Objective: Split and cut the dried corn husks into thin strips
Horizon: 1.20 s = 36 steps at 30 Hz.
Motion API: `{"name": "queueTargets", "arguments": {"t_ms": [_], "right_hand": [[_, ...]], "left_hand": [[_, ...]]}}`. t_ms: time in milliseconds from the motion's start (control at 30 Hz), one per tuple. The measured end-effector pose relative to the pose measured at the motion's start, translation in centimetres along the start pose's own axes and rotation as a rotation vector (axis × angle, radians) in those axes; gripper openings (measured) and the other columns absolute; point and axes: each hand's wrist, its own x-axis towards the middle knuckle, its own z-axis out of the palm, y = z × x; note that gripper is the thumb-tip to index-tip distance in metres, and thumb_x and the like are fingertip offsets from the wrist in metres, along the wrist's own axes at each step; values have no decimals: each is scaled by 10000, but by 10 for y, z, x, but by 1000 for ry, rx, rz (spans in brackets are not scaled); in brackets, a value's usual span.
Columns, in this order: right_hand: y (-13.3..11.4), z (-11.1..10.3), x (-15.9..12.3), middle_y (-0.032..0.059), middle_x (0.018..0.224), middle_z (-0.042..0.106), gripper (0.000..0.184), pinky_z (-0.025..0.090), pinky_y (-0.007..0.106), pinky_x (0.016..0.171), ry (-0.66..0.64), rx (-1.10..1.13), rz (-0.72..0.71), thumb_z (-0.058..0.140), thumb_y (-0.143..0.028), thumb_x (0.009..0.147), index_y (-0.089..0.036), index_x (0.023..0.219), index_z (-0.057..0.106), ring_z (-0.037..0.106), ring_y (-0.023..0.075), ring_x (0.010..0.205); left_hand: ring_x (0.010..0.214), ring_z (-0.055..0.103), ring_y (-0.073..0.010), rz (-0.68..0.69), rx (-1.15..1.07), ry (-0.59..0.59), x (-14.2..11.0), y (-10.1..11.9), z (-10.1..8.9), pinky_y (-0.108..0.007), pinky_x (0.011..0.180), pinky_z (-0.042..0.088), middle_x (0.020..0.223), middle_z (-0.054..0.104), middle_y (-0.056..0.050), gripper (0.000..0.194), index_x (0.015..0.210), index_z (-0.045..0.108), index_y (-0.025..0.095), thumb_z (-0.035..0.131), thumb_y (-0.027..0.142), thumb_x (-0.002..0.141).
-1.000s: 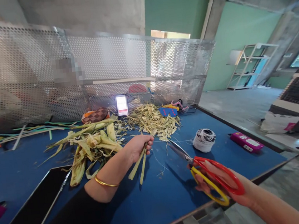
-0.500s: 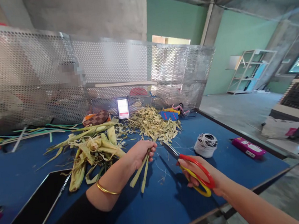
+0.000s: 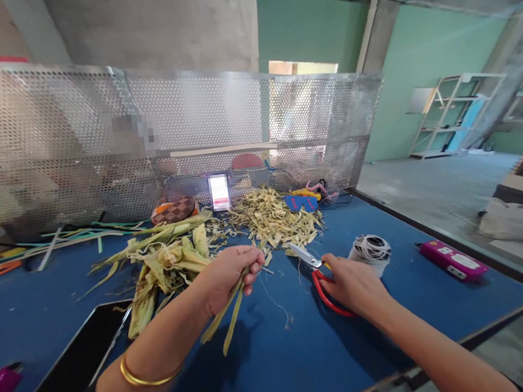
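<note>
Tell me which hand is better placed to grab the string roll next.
Probably the right hand: it is nearer the string roll, though it has the scissors to release first. The left hand is farther off, gripping husk strips.

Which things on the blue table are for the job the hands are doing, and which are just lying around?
Probably for the job:
husk strips in the left hand
scissors in the right hand
larger husks
pile of husk bits
perhaps the white string ball

Probably just lying about:
purple box on the right
checkered pouch
blue thing with red dots
glowing screen
</note>
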Motion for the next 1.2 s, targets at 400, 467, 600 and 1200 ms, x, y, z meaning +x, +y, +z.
{"name": "queueTargets", "arguments": {"t_ms": [400, 467, 600, 1200], "right_hand": [[-49, -34, 44, 83, 936, 690, 226, 466, 291, 652, 64, 777, -261, 530, -293, 832, -193, 982, 665, 646, 192, 765], [-64, -31, 47, 42, 811, 695, 301, 476, 273, 574, -153, 1179, -220, 580, -360, 782, -181, 1012, 656, 628, 151, 612], [-83, -13, 42, 13, 730, 687, 358, 458, 232, 489, -496, 1526, -123, 683, -385, 677, -162, 956, 666, 582, 96, 487], [-49, -17, 51, -35, 514, 532, 168, 377, 241, 533, -88, 1455, -76, 654, -338, 636, -174, 640, 619, 482, 104, 509]], "left_hand": [[391, 290, -32, -38, -266, -47, -4, -18, -25, -146, 380, 287, 538, 373, 65, 143, 672, 505, 155, 513, 225, 796], [384, 281, -32, -43, -278, -48, -1, -22, -25, -148, 378, 285, 528, 370, 68, 124, 666, 502, 156, 522, 198, 782], [390, 295, -36, -52, -280, -21, 4, -30, -22, -152, 381, 292, 521, 373, 68, 125, 660, 509, 155, 539, 210, 769], [407, 334, -34, -100, -213, 35, 6, -40, -15, -168, 401, 336, 554, 415, 57, 136, 733, 612, 125, 535, 205, 813]]}}
